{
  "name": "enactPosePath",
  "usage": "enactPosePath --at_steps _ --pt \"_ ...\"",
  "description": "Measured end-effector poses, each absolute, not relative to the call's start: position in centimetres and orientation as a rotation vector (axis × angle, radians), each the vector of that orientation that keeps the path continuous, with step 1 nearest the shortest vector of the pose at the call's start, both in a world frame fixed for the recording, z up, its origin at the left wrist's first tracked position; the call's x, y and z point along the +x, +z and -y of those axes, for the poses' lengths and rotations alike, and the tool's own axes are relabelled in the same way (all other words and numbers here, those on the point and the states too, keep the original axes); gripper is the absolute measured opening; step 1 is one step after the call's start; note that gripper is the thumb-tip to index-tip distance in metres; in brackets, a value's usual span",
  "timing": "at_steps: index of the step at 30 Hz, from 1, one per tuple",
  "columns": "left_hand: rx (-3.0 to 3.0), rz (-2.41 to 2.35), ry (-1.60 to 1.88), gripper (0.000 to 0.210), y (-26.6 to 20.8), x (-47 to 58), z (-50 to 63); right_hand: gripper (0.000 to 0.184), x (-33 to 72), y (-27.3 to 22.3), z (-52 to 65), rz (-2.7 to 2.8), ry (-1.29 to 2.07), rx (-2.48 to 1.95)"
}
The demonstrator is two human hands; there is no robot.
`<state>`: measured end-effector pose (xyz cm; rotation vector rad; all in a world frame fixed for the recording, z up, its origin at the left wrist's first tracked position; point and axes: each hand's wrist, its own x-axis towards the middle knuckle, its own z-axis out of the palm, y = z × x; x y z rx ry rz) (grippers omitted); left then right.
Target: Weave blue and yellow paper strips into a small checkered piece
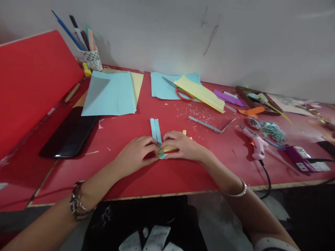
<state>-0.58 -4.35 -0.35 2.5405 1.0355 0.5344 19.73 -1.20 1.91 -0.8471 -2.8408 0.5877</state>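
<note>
Two light blue paper strips (156, 129) lie side by side on the red table, their far ends pointing away from me. Yellow paper strips (169, 148) cross them at the near end, where the blue and yellow overlap. My left hand (140, 153) pinches the crossing from the left, thumb and fingers bent round the strips' edge. From the right, my right hand (184, 146) presses on the yellow strips, fingers curled with the fingertips at the crossing. Parts of the strips are hidden under my fingers.
Blue paper sheets (112, 94) and a phone (72, 136) lie left. Red-handled scissors (183, 94) rest under yellow paper (201, 92) at the back. A glue gun (258, 144), yarn bundle (273, 130) and purple power strip (300, 158) are right. A pen cup (92, 60) stands back left.
</note>
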Motion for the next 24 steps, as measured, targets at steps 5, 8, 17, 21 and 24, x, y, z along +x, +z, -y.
enactPosePath --at_steps 5,8,17,21,24 --pt "2.531 -1.030 0.556 0.007 -0.38 -0.60 4.38 0.025 19.43 1.52 1.25 2.873 0.453 -0.831" --pt "2.533 -1.037 0.544 0.006 -0.35 -0.56 4.37 0.027 19.33 1.45 1.44 2.881 0.352 -0.814" --pt "2.534 -1.047 0.529 0.006 -0.31 -0.59 4.39 0.028 19.61 1.37 1.58 2.869 0.227 -0.764" --pt "2.529 -1.058 0.504 0.006 -0.15 -0.57 4.41 0.031 19.47 1.38 1.50 2.910 0.173 -0.734" --pt "2.534 -1.062 0.489 0.006 -0.04 -0.54 4.37 0.033 19.31 1.29 1.43 2.924 0.140 -0.704"
